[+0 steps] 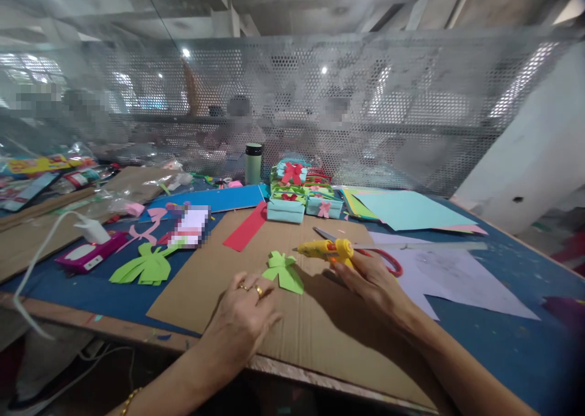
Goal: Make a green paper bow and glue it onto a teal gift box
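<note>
My right hand (370, 276) is wrapped round a yellow glue gun (322, 250), its nozzle pointing left, just above and right of a light green paper bow (286, 274). The bow lies on a brown cardboard sheet (201, 282). My left hand (247, 306), with rings on it, has curled fingers at the bow's left tail and appears to pinch it; the fingertips are partly hidden. Behind the glue gun lie scissors (393, 262) with red handles, partly covered by my right hand. A red paper strip (245, 226) rests farther back on the cardboard.
Several green bow pieces (145, 267) lie left, near a purple power strip (91, 253) with a white cable. Small paper boxes with bows (286, 210) and a green tumbler (253, 165) stand behind. Coloured sheets (411, 209) and a lilac sheet (470, 276) lie right.
</note>
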The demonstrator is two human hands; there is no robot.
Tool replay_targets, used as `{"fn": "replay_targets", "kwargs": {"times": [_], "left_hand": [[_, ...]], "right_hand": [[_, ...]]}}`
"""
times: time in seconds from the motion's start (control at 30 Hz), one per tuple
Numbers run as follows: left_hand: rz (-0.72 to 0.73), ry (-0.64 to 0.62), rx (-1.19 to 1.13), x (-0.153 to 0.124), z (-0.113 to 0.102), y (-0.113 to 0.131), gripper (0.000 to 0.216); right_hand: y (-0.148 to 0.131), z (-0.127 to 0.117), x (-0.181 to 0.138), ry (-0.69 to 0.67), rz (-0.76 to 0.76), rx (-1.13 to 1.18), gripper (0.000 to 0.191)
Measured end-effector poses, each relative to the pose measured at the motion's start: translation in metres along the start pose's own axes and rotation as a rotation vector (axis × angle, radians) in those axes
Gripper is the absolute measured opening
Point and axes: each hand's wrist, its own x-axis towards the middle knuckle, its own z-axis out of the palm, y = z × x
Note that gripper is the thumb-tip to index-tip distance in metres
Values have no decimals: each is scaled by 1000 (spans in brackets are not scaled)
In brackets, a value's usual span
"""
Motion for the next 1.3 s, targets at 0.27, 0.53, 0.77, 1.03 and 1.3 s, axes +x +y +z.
{"fn": "replay_targets", "kwargs": {"times": [0.27, 0.53, 0.77, 1.03, 1.3], "left_hand": [[172, -185, 213, 45, 12, 10, 25], [220, -132, 285, 32, 8, -5, 28], [370, -188, 436, 50, 11, 23, 23], [380, -190, 499, 64, 25, 34, 19], [-181, -55, -252, 56, 14, 2, 19]], "right_hand": [[6, 2, -1, 33, 47, 58, 44], [2, 1, 0, 23, -7, 64, 40], [11, 3, 0, 82, 7, 61, 40], [16, 5, 0, 186, 47, 55, 41], [4, 0, -2, 110, 34, 61, 40]]}}
